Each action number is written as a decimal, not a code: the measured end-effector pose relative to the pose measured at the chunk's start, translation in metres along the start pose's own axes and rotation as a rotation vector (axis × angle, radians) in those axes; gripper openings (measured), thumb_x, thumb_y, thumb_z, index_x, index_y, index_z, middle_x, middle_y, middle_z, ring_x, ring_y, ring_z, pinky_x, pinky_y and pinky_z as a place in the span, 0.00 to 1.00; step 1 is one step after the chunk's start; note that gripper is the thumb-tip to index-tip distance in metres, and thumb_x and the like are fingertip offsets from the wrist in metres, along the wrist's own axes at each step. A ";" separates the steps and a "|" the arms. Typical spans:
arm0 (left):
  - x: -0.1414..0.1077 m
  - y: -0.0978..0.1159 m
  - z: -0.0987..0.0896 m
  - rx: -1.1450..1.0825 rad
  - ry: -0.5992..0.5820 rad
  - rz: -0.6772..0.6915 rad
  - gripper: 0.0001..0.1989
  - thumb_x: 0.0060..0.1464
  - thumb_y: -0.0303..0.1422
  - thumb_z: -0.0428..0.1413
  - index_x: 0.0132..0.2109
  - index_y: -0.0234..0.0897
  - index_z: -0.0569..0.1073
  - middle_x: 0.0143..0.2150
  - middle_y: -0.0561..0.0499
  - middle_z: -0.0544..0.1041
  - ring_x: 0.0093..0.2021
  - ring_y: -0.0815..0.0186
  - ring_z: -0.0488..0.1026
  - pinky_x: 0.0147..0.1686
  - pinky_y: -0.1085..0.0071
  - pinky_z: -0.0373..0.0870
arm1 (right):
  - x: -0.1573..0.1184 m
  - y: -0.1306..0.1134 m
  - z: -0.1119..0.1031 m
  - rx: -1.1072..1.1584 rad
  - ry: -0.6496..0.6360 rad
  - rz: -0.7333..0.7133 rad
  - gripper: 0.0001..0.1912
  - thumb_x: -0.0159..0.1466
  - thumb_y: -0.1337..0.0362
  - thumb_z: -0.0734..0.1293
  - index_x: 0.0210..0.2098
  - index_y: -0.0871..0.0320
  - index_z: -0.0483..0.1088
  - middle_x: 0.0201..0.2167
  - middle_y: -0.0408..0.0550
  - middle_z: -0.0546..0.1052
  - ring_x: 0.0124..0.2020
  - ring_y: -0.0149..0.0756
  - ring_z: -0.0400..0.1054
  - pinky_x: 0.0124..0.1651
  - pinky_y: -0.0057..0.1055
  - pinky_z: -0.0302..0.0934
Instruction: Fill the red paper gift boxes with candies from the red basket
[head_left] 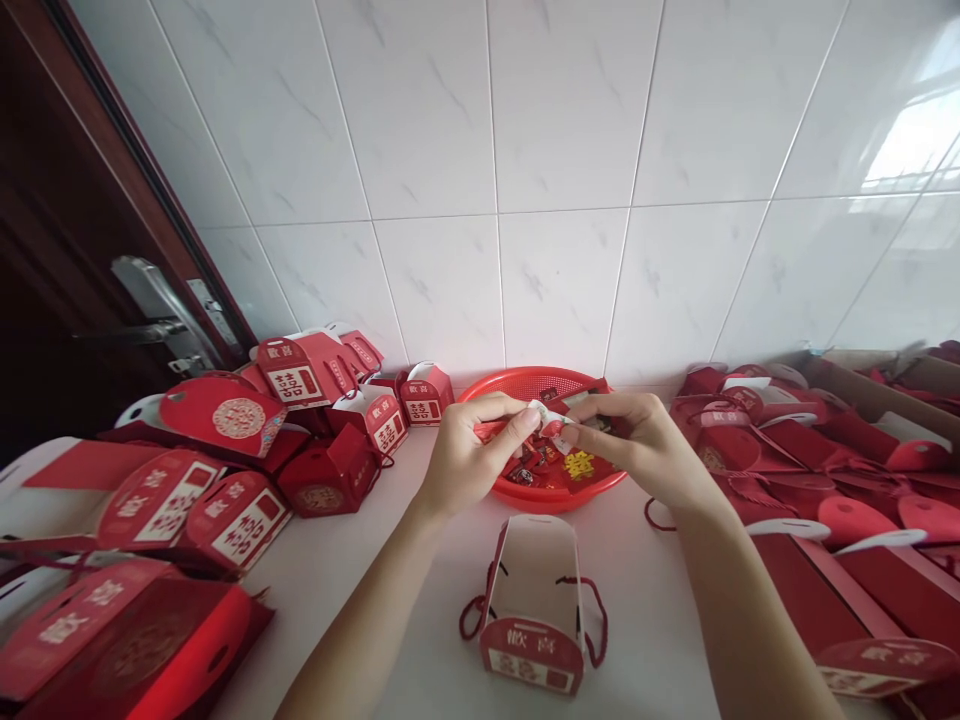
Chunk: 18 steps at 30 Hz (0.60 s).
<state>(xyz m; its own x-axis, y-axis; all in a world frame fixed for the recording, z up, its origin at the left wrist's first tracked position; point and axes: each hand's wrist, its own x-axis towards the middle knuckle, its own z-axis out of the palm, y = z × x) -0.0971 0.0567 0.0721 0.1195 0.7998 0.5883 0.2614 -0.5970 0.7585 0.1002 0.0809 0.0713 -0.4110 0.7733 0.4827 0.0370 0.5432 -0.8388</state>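
Observation:
Both hands hold a small white and red wrapped piece (553,424) between them, above a red plastic basket (555,497). My left hand (480,450) pinches its left end between thumb and fingers. My right hand (637,435) pinches its right end. Small wrapped pieces (525,470) and a red packet with yellow characters (589,468) lie in the basket. In front of the basket stands an open red box (532,600) with a pale inside and dark red cord loops at both sides.
Red boxes with white characters (322,480) are piled at the left, near a dark door with a metal handle (154,325). More red boxes (810,450) crowd the right side. A tiled wall (562,280) rises behind the basket.

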 end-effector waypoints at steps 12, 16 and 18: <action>-0.002 0.003 0.004 -0.028 0.045 -0.016 0.17 0.60 0.39 0.59 0.24 0.40 0.77 0.21 0.53 0.72 0.24 0.67 0.68 0.28 0.70 0.69 | -0.001 -0.004 0.000 0.003 0.030 0.017 0.15 0.60 0.51 0.75 0.28 0.56 0.80 0.25 0.46 0.79 0.28 0.35 0.71 0.31 0.31 0.64; -0.002 0.002 0.001 -0.121 0.020 -0.108 0.14 0.59 0.39 0.59 0.27 0.40 0.79 0.19 0.54 0.70 0.23 0.68 0.67 0.27 0.70 0.66 | -0.001 -0.007 -0.001 0.027 0.034 0.029 0.15 0.61 0.51 0.74 0.28 0.57 0.79 0.25 0.45 0.77 0.26 0.33 0.68 0.28 0.29 0.61; -0.003 0.001 0.000 -0.125 -0.008 -0.133 0.13 0.58 0.39 0.60 0.27 0.40 0.79 0.19 0.54 0.70 0.23 0.68 0.67 0.26 0.70 0.65 | -0.002 -0.007 -0.003 0.035 0.037 0.029 0.15 0.62 0.52 0.73 0.29 0.58 0.79 0.25 0.46 0.77 0.26 0.33 0.67 0.29 0.29 0.60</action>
<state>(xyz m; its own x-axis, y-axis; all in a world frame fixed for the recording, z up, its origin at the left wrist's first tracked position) -0.0968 0.0540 0.0713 0.1000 0.8726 0.4782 0.1545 -0.4883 0.8589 0.1032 0.0765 0.0772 -0.3766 0.8002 0.4667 0.0165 0.5095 -0.8603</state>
